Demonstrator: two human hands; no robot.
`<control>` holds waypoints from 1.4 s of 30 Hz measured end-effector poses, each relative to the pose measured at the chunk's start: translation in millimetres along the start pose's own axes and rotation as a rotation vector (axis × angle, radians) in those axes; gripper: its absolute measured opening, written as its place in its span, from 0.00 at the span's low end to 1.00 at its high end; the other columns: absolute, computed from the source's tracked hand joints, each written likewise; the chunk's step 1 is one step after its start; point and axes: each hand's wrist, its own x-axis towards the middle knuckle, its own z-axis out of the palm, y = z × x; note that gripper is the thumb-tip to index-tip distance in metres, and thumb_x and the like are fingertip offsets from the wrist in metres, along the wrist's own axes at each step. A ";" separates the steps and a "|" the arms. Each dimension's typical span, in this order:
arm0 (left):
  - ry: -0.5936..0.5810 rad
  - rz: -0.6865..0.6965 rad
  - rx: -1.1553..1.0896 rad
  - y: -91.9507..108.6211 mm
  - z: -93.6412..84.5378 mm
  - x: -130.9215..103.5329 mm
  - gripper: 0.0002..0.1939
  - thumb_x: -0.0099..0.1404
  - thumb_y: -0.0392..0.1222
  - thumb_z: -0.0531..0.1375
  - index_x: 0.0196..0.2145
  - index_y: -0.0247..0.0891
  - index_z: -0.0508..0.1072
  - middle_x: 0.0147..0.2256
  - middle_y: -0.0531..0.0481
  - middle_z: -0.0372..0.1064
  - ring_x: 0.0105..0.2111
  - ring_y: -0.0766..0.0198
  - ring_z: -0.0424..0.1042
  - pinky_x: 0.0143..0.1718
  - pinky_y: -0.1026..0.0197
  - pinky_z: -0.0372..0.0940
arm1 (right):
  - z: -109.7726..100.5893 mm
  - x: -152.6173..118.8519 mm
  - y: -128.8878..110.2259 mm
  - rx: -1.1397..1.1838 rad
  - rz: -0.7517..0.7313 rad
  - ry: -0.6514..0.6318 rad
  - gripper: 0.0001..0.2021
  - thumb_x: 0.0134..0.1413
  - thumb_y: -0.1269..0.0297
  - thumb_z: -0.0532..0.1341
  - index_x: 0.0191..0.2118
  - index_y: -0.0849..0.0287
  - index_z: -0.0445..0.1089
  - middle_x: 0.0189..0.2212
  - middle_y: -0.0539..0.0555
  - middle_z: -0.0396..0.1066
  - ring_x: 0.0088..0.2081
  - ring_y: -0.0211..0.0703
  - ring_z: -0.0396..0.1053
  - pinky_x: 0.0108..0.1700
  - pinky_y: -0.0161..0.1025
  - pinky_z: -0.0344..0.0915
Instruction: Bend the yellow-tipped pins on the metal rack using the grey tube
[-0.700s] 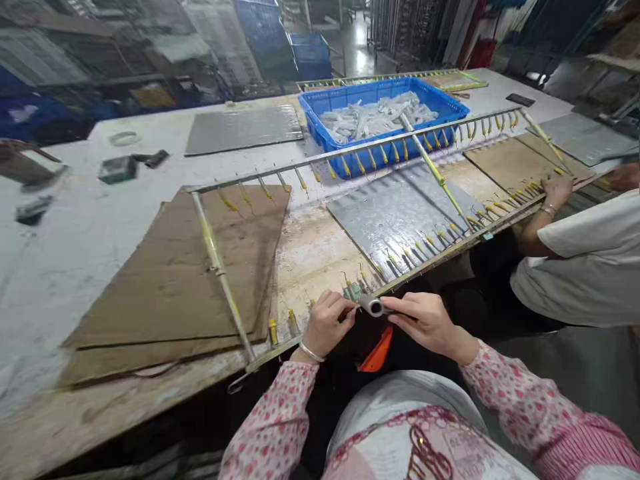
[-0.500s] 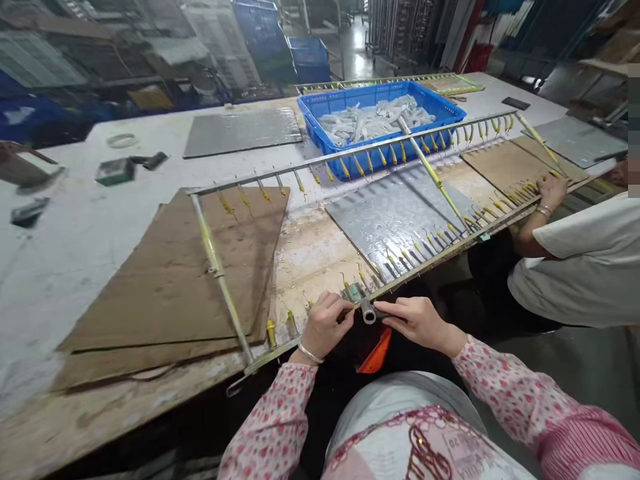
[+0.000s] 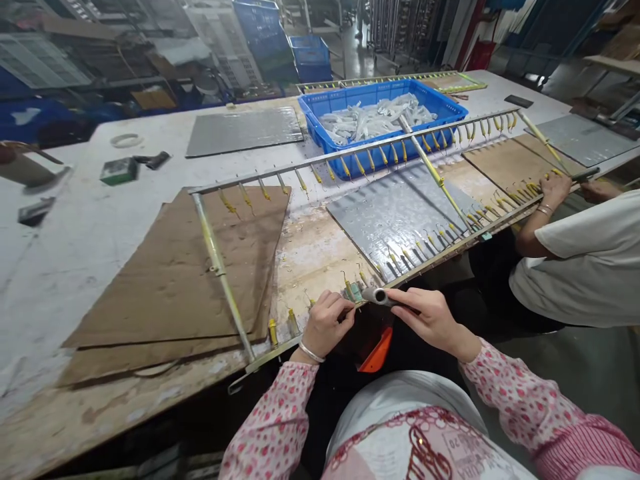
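Left grip [image 3: 327, 325] in a pinch, right grip [image 3: 429, 319] closed

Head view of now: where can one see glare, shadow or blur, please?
Head view, middle: whitish glare and dark shadow streaks on the grey sheet; head view, upper left: hazy, soft background; head view, front: left hand and right hand fairly sharp.

This looks like a factory workshop, with a long, worn desk [image 3: 75, 247] carrying a metal frame [image 3: 213, 257] lined with yellow-coated hooks [image 3: 346, 167], cardboard sheets [image 3: 185, 280] and a blue plastic crate [image 3: 316, 125] heaped with pale pieces [image 3: 377, 117]. A co-worker [image 3: 590, 260] sits along the same edge, and behind stand tall metal racks [image 3: 400, 30], more blue crates [image 3: 310, 57] and a smooth, shiny floor [image 3: 360, 57].
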 end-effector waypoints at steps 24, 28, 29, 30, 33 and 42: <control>-0.005 0.000 -0.032 1.6 -0.9 -1.3 0.06 0.66 0.34 0.58 0.31 0.38 0.72 0.28 0.49 0.68 0.32 0.61 0.64 0.34 0.58 0.61 | 13.1 -2.3 12.3 -0.099 -0.073 -0.053 0.16 0.68 0.59 0.56 0.54 0.57 0.72 0.24 0.50 0.68 0.24 0.36 0.65 0.28 0.32 0.60; -0.004 -0.008 -0.029 1.4 -1.6 -2.1 0.06 0.66 0.34 0.58 0.32 0.38 0.73 0.28 0.49 0.68 0.32 0.62 0.64 0.34 0.58 0.62 | 14.1 -0.6 14.2 -0.186 -0.017 0.035 0.15 0.68 0.61 0.56 0.53 0.59 0.73 0.24 0.51 0.68 0.24 0.36 0.65 0.27 0.33 0.59; -0.005 -0.007 -0.026 1.4 -1.6 -2.2 0.06 0.66 0.34 0.58 0.32 0.38 0.73 0.28 0.49 0.68 0.32 0.62 0.64 0.33 0.58 0.62 | 13.1 0.1 14.0 -0.135 -0.028 0.049 0.15 0.67 0.62 0.56 0.54 0.59 0.72 0.25 0.51 0.69 0.25 0.37 0.66 0.29 0.33 0.60; -0.006 -0.006 -0.024 1.3 -1.6 -2.3 0.06 0.66 0.34 0.58 0.31 0.38 0.73 0.27 0.49 0.67 0.32 0.61 0.64 0.33 0.58 0.61 | 12.1 0.7 13.6 -0.087 -0.057 0.043 0.15 0.67 0.62 0.56 0.55 0.58 0.71 0.25 0.51 0.69 0.26 0.37 0.66 0.30 0.33 0.61; -0.006 -0.011 -0.020 0.9 -1.1 -2.3 0.06 0.66 0.33 0.58 0.31 0.38 0.72 0.27 0.49 0.67 0.32 0.61 0.64 0.33 0.59 0.61 | 11.7 1.3 13.3 -0.137 -0.143 -0.039 0.14 0.68 0.60 0.56 0.54 0.55 0.73 0.23 0.49 0.68 0.23 0.35 0.64 0.28 0.33 0.59; 0.010 -0.018 -0.009 1.9 -0.2 0.7 0.06 0.65 0.32 0.58 0.31 0.38 0.71 0.27 0.50 0.66 0.31 0.61 0.63 0.32 0.60 0.59 | 17.6 -0.9 13.8 -0.177 -0.130 -0.034 0.15 0.68 0.58 0.56 0.52 0.56 0.74 0.23 0.50 0.69 0.24 0.35 0.64 0.29 0.32 0.59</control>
